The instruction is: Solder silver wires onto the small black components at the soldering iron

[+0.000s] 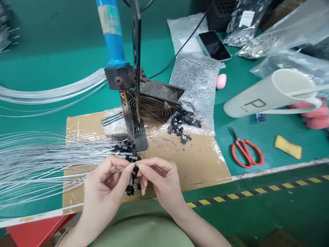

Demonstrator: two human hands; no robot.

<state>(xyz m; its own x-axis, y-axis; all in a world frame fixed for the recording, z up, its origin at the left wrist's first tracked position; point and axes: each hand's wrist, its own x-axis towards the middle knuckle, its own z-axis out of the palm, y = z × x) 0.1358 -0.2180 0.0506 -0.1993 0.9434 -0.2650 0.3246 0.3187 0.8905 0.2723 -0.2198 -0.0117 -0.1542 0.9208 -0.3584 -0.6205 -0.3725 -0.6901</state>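
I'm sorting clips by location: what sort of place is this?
Likely a factory or workshop: there's what looks like a mounted soldering iron, many wires and yellow-black tape.

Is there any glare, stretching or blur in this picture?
Head view: white glints on the bubble wrap; head view: mug looks stretched outward; head view: scissors look crisp, but detail between left hand and right hand too fine to judge.

Wires (38, 154) cut off @ L edge; bit (136, 164) btwn fingers (125, 175) too sm. to ID; mug's (266, 90) sm. txt (245, 108) illeg.
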